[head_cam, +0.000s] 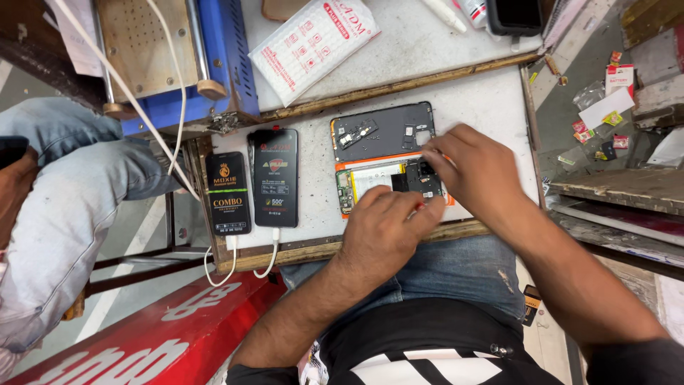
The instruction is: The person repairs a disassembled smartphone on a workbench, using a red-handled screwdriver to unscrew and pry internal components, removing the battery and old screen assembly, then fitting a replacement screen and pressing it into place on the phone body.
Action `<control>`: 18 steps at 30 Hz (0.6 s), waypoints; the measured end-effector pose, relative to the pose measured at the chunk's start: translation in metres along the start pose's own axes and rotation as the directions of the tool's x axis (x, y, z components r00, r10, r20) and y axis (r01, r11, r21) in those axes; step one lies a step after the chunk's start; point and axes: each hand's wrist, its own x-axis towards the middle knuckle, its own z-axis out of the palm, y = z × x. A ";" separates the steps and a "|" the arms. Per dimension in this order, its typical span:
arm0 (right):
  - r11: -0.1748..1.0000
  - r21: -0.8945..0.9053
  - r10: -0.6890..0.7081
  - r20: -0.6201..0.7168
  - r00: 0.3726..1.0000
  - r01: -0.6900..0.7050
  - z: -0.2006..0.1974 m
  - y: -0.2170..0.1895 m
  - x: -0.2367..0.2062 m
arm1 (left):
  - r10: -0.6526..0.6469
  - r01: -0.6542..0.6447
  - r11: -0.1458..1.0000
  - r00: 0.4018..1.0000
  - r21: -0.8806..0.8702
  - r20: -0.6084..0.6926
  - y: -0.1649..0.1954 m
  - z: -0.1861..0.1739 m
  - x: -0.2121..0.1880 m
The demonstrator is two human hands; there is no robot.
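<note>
- Your left hand (385, 232) rests curled on the opened phone (377, 182), holding nothing I can see.
- Your right hand (474, 171) pinches inside it.
- Its back cover (381, 132) is already off; the parts inside are still in.

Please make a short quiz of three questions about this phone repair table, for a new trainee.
1. True or false: both hands, the left hand and the right hand, rest on the opened phone.
2. What lies just beyond the opened phone? A) the dark back cover B) a screwdriver C) a cup
3. How many dark phones with white cables lie to the left of the opened phone?

Key
1. True: fingers of both hands touch its exposed inside.
2. A
3. Two: one phone and a second phone, side by side on the white table.
</note>
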 end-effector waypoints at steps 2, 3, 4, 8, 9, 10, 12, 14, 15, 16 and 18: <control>0.999 0.020 -0.043 0.016 0.999 0.043 0.012 0.000 0.019 | -0.016 0.017 0.999 0.999 0.037 -0.028 0.004 -0.002 0.004; 0.998 0.011 -0.066 0.031 0.997 0.066 0.019 -0.001 0.027 | -0.001 0.002 1.000 0.998 0.017 -0.064 0.005 -0.003 0.005; 0.996 0.003 -0.091 0.043 0.995 0.091 0.023 -0.001 0.033 | 0.017 -0.017 1.000 0.995 0.000 -0.100 0.006 -0.005 0.007; 0.992 0.103 -0.068 0.003 0.998 0.067 0.020 -0.003 0.028 | 0.032 -0.030 0.997 0.999 0.070 -0.034 0.011 -0.008 0.008; 0.991 0.128 -0.030 0.008 1.000 0.029 0.017 -0.002 0.025 | -0.027 0.026 0.994 1.000 0.109 0.004 0.011 -0.009 0.009; 0.988 0.152 0.007 0.012 1.000 -0.009 0.013 -0.001 0.022 | -0.086 0.079 0.986 0.996 0.150 0.039 0.011 -0.009 0.009; 0.982 0.163 0.089 0.038 0.995 -0.094 0.006 -0.001 0.011 | -0.007 0.008 1.000 1.000 0.014 -0.025 0.010 -0.010 0.009; 0.967 0.193 0.157 0.066 0.985 -0.167 -0.001 0.001 -0.004 | 0.048 -0.050 0.998 0.997 -0.035 -0.061 0.010 -0.011 0.010; 0.957 0.225 0.171 0.081 0.982 -0.185 -0.003 0.002 -0.010 | 0.061 -0.062 0.998 0.996 -0.006 -0.066 0.010 -0.011 0.010; 0.945 0.259 0.182 0.091 0.979 -0.200 -0.003 0.004 -0.015 | 0.079 -0.077 0.997 0.994 0.028 -0.072 0.009 -0.012 0.010; 0.943 0.263 0.176 0.125 0.976 -0.203 -0.003 0.006 -0.025 | -0.094 0.087 0.994 0.990 0.070 0.102 0.005 -0.012 0.012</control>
